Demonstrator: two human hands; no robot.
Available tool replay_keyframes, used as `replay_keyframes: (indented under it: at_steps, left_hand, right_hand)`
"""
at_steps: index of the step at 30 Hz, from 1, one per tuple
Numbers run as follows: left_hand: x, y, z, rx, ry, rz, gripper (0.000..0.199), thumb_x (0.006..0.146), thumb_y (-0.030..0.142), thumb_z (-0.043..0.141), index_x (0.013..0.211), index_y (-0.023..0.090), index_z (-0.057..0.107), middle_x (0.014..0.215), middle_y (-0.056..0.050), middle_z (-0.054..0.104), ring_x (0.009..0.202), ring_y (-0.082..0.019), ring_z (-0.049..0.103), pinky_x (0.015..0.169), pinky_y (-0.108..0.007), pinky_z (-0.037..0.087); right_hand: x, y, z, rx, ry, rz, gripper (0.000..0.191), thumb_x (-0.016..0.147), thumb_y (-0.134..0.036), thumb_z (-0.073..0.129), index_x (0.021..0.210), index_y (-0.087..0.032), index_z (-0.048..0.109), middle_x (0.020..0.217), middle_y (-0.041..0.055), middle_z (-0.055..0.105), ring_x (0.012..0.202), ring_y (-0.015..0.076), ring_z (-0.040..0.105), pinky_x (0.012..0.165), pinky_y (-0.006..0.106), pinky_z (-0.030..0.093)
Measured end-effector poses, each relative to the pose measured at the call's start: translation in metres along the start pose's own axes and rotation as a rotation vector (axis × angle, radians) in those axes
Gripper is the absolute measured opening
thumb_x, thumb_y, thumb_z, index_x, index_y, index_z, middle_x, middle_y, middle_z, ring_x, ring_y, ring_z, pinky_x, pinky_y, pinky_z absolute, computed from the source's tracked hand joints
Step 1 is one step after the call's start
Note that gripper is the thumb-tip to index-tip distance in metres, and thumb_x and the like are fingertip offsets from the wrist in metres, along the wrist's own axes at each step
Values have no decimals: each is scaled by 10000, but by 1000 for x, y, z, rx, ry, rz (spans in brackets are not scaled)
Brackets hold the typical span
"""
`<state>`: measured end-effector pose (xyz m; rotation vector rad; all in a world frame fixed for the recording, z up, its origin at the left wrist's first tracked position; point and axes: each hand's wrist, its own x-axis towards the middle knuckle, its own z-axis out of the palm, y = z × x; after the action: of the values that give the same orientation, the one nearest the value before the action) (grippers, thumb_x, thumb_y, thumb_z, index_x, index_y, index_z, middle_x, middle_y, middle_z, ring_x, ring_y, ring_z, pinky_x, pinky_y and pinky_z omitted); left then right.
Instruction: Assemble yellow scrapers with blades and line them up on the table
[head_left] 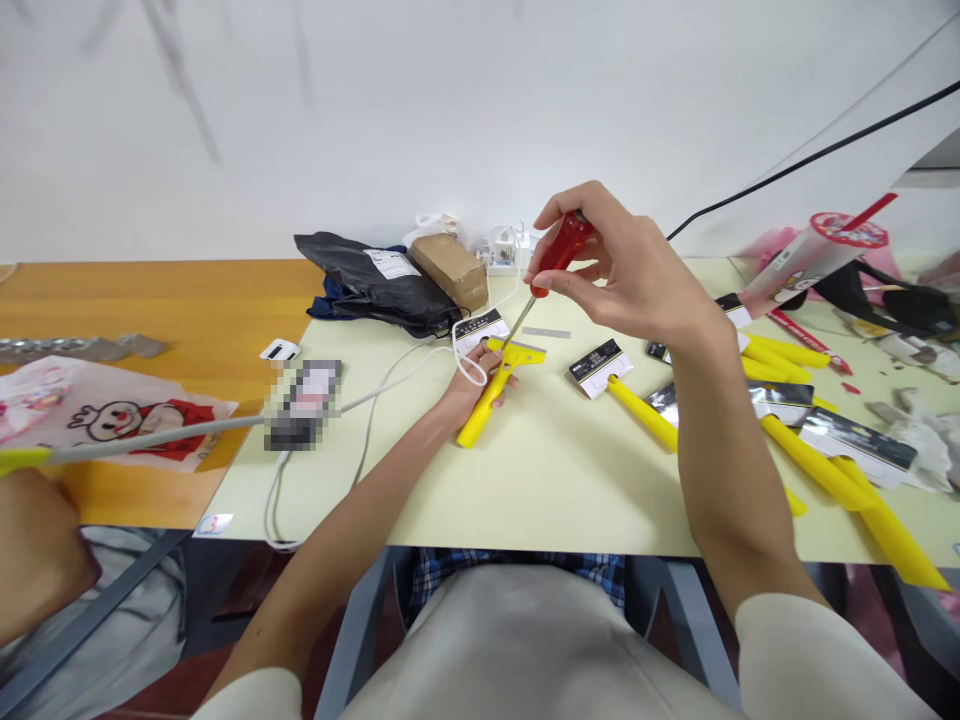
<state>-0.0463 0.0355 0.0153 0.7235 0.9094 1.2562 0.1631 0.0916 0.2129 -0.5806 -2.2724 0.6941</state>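
Observation:
My right hand (626, 265) is shut on a red-handled screwdriver (564, 250), with its thin steel shaft slanting down to the head of a yellow plastic scraper (487, 395). My left hand (476, 378) grips that scraper by its handle, just below the wide head. The shaft tip seems to meet the head, though the exact contact is hard to see. Several more yellow scrapers (817, 475) lie to the right on the pale yellow table (540, 490), some beside black-and-white card labels (598, 367).
A white cable (390, 378) runs across the table near my left hand. Behind it are a black plastic bag (371, 282), a cardboard box (450, 272) and a power strip (506, 250). At far left, a co-worker's hand (34, 555) is beside a long grey rod (150, 437). A plastic cup (817, 255) stands at back right.

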Motion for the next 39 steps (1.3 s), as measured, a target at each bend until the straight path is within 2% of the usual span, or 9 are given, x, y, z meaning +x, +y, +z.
replay_keyframes:
  at_steps: [6,13,19,21,25,27,31,36,39]
  left_hand:
    - [-4,-2,0,29,-23,19,456,782,330,900,1013,226,521,1023,-32,746,686,-143,743,395,-176,389]
    - [-5,-4,0,72,-39,23,487,770,353,935,1003,223,528,975,-35,758,681,-140,730,408,-170,397]
    - [-2,-4,-3,10,17,12,441,778,306,902,999,220,531,950,-39,747,706,-145,734,414,-167,380]
    - [-2,-4,-3,-6,17,16,429,790,296,893,1000,222,527,945,-33,740,714,-142,736,422,-162,372]
    - [-1,-4,-3,-16,-5,17,426,802,300,893,1005,223,527,963,-32,742,707,-137,737,426,-157,360]
    - [-1,-4,-3,-16,-9,17,430,799,298,894,1013,222,529,1003,-47,753,709,-138,740,427,-160,363]
    - [0,-4,-4,-12,-17,21,438,817,318,894,1028,228,522,1004,-50,750,723,-143,738,424,-168,370]
    - [1,-4,-4,-8,-27,12,471,805,331,919,1039,235,522,1053,-52,753,717,-134,728,426,-174,362]
    - [1,-4,-5,-20,-19,9,466,801,321,917,1036,234,524,1045,-46,749,733,-133,730,434,-172,362]
  right_hand:
    - [2,1,6,-25,-1,-22,388,1006,-473,817,1313,-362,605,1095,27,799,948,300,768,882,504,666]
    - [4,3,18,-110,40,-123,361,993,-467,818,1291,-356,648,1124,25,768,941,292,739,914,485,627]
    - [2,-2,17,-55,-42,-139,400,1078,-353,647,1469,-394,574,1476,49,675,1141,302,718,1048,528,612]
    - [3,0,17,-40,-24,-126,405,1064,-348,681,1457,-387,595,1410,38,715,1064,293,743,1001,520,635]
    - [6,7,22,-160,76,-158,328,1041,-429,751,1343,-332,669,1043,20,760,888,280,740,915,496,629]
    - [7,8,24,-182,85,-164,328,1056,-414,724,1370,-345,657,1087,35,757,930,290,730,942,504,613]
    - [7,8,25,-20,9,-178,537,1058,-288,668,1569,-359,522,1409,87,695,1150,318,715,1013,517,610]
    - [7,11,28,-50,78,-151,397,1056,-390,721,1442,-379,630,1094,31,759,934,292,744,966,528,634]
    - [7,12,29,-90,93,-150,416,1057,-423,713,1461,-419,613,1265,58,747,1049,321,740,1012,552,627]
